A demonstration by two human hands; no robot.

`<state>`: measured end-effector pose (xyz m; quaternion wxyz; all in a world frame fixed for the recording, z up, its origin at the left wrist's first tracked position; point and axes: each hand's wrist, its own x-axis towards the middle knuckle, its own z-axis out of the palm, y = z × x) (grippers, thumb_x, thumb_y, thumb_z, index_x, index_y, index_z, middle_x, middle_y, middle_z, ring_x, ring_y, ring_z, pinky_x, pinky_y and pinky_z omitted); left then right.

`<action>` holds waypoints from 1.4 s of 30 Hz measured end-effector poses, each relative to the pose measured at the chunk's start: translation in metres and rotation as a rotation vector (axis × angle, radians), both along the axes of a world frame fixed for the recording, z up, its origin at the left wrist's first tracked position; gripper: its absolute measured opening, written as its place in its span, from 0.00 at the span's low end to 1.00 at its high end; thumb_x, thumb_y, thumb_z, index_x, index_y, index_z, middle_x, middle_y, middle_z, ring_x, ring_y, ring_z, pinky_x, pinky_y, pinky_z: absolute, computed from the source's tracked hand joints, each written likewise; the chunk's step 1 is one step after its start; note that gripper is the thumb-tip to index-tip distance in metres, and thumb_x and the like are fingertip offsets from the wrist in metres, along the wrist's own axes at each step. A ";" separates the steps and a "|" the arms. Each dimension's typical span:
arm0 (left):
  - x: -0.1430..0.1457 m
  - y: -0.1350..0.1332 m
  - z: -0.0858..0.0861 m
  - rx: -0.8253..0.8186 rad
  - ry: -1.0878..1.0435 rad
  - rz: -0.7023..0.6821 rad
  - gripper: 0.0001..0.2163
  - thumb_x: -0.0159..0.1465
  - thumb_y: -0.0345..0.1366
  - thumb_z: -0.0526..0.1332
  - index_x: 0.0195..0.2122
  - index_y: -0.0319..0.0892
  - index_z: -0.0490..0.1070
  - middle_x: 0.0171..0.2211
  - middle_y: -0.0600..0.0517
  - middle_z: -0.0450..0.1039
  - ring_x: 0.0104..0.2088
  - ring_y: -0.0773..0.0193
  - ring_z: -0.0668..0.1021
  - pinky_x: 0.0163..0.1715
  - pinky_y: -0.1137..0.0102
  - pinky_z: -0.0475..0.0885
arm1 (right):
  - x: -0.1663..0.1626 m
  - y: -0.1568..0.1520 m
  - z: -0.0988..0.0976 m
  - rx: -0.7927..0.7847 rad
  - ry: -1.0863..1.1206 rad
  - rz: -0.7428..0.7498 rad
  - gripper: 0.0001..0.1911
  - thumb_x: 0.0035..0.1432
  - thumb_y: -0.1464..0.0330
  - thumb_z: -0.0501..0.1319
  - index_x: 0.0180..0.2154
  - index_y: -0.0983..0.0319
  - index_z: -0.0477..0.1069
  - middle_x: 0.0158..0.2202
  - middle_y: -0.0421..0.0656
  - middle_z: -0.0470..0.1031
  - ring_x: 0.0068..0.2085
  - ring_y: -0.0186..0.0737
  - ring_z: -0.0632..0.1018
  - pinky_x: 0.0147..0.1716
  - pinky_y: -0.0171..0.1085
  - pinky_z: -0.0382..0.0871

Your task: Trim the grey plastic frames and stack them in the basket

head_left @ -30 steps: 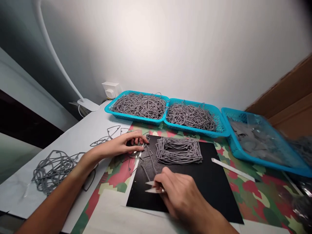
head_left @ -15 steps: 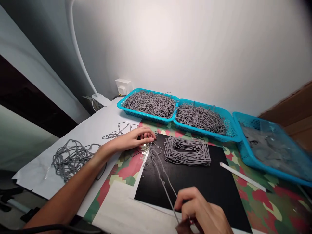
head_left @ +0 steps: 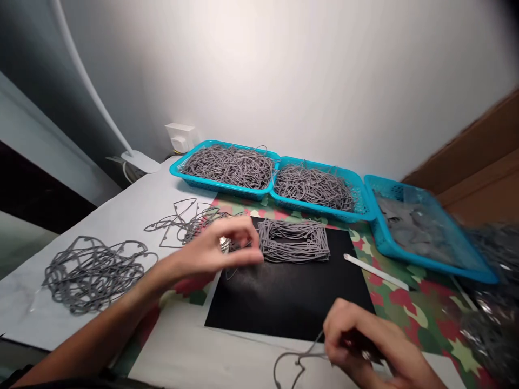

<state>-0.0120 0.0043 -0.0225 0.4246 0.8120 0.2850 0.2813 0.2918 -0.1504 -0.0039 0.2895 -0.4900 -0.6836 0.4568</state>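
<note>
- Grey rubber strip (head_left: 298, 361): a thin, curling strand at the bottom edge of the view. It hangs from the right hand (head_left: 365, 346) over the pale sheet at the front of the tabletop (head_left: 421, 319).
- Right hand: its grip is closed, with the fingers pinched around one end of the strip, just in front of the black mat (head_left: 284, 297).
- Left hand (head_left: 214, 248): it is motion-blurred and sits above the mat's far left corner with the fingers curled. I cannot tell whether its grip has hold of anything.
- A stack of rectangular gaskets (head_left: 294, 240) lies on the mat just right of the left hand.
- Loose grey loops (head_left: 93, 270) are piled on white paper at the left.
- Three teal baskets (head_left: 227, 165) stand along the wall, and the two on the left are full of grey strands.
- A white stick (head_left: 375, 270) lies right of the mat.
</note>
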 end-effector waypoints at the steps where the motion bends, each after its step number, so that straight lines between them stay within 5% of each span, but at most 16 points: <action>1: 0.011 -0.012 0.000 -0.091 -0.003 -0.147 0.16 0.72 0.54 0.71 0.41 0.45 0.82 0.38 0.52 0.76 0.38 0.61 0.76 0.40 0.69 0.72 | -0.004 0.006 0.003 -0.022 0.012 -0.015 0.20 0.80 0.51 0.60 0.37 0.56 0.72 0.32 0.39 0.72 0.31 0.37 0.72 0.28 0.33 0.65; 3: 0.031 -0.032 -0.003 -0.195 0.018 -0.329 0.23 0.64 0.59 0.77 0.50 0.47 0.83 0.46 0.49 0.78 0.45 0.57 0.80 0.46 0.68 0.75 | -0.011 0.018 0.008 -0.023 0.080 -0.047 0.18 0.79 0.51 0.62 0.38 0.56 0.73 0.31 0.38 0.70 0.31 0.36 0.71 0.28 0.33 0.64; 7: 0.044 -0.048 -0.014 -0.361 0.063 -0.417 0.37 0.58 0.61 0.80 0.64 0.51 0.78 0.60 0.47 0.79 0.62 0.46 0.79 0.66 0.58 0.72 | -0.015 0.037 0.019 -0.003 0.211 -0.025 0.15 0.81 0.54 0.61 0.42 0.55 0.73 0.36 0.38 0.72 0.36 0.36 0.73 0.34 0.33 0.69; 10: 0.042 -0.047 -0.014 -0.451 0.033 -0.437 0.33 0.60 0.58 0.80 0.63 0.52 0.79 0.60 0.48 0.80 0.63 0.47 0.79 0.68 0.58 0.71 | -0.006 0.048 0.027 0.015 0.294 0.073 0.12 0.82 0.58 0.60 0.42 0.54 0.73 0.38 0.39 0.73 0.39 0.36 0.74 0.39 0.33 0.71; 14: 0.043 -0.046 -0.009 -0.355 -0.052 -0.383 0.12 0.69 0.48 0.76 0.47 0.48 0.87 0.58 0.46 0.77 0.61 0.53 0.80 0.68 0.63 0.71 | 0.009 0.057 0.032 0.018 0.366 0.158 0.13 0.81 0.58 0.62 0.40 0.55 0.73 0.37 0.39 0.73 0.37 0.37 0.73 0.37 0.35 0.68; 17: 0.040 -0.043 -0.004 -0.280 -0.030 -0.313 0.03 0.74 0.38 0.72 0.44 0.46 0.86 0.54 0.47 0.76 0.58 0.57 0.81 0.64 0.66 0.73 | 0.019 0.060 0.034 0.036 0.378 0.167 0.17 0.79 0.55 0.63 0.36 0.56 0.72 0.32 0.38 0.72 0.33 0.37 0.71 0.33 0.37 0.65; 22: 0.018 -0.033 0.006 0.007 0.134 -0.346 0.01 0.71 0.36 0.74 0.43 0.48 0.86 0.50 0.47 0.77 0.55 0.54 0.79 0.57 0.65 0.75 | 0.045 0.056 0.028 0.152 0.144 0.302 0.12 0.75 0.68 0.67 0.34 0.56 0.74 0.29 0.37 0.78 0.31 0.36 0.75 0.36 0.39 0.67; 24: 0.012 -0.031 0.006 0.044 0.214 -0.389 0.11 0.67 0.40 0.78 0.49 0.49 0.86 0.50 0.47 0.78 0.54 0.53 0.80 0.55 0.66 0.75 | 0.057 0.048 0.014 0.108 0.005 0.346 0.11 0.72 0.72 0.66 0.34 0.56 0.75 0.32 0.39 0.82 0.34 0.39 0.78 0.38 0.40 0.69; 26: 0.012 -0.032 0.003 0.021 0.239 -0.399 0.16 0.67 0.44 0.78 0.53 0.48 0.83 0.48 0.49 0.79 0.51 0.55 0.81 0.52 0.67 0.75 | 0.067 0.034 -0.008 0.084 -0.108 0.267 0.11 0.73 0.71 0.65 0.33 0.57 0.74 0.33 0.41 0.82 0.35 0.41 0.80 0.36 0.39 0.70; 30: 0.025 -0.037 -0.011 0.006 0.252 -0.291 0.08 0.80 0.42 0.64 0.49 0.45 0.78 0.45 0.50 0.79 0.45 0.60 0.81 0.44 0.69 0.73 | 0.066 -0.005 -0.052 0.165 -0.298 -0.173 0.12 0.77 0.60 0.64 0.37 0.57 0.74 0.35 0.42 0.79 0.34 0.41 0.81 0.33 0.36 0.73; 33: 0.036 -0.043 -0.020 0.074 0.283 -0.227 0.11 0.80 0.46 0.65 0.46 0.44 0.74 0.44 0.50 0.76 0.43 0.59 0.78 0.41 0.68 0.70 | 0.053 -0.027 -0.069 0.211 -0.467 -0.288 0.13 0.73 0.54 0.69 0.43 0.55 0.75 0.38 0.41 0.78 0.35 0.41 0.81 0.32 0.34 0.74; 37: 0.038 -0.045 -0.021 0.051 0.309 -0.281 0.15 0.75 0.49 0.70 0.42 0.44 0.71 0.41 0.52 0.75 0.42 0.59 0.77 0.41 0.68 0.68 | 0.044 -0.027 -0.064 0.265 -0.505 -0.326 0.11 0.76 0.55 0.66 0.50 0.54 0.74 0.43 0.41 0.79 0.39 0.41 0.84 0.36 0.33 0.77; 42: 0.031 -0.041 -0.016 0.001 0.311 -0.330 0.10 0.77 0.42 0.69 0.44 0.44 0.72 0.44 0.51 0.76 0.45 0.59 0.77 0.44 0.69 0.69 | 0.042 0.001 -0.043 0.159 -0.491 -0.125 0.05 0.81 0.62 0.59 0.51 0.53 0.73 0.50 0.43 0.77 0.44 0.42 0.84 0.40 0.37 0.74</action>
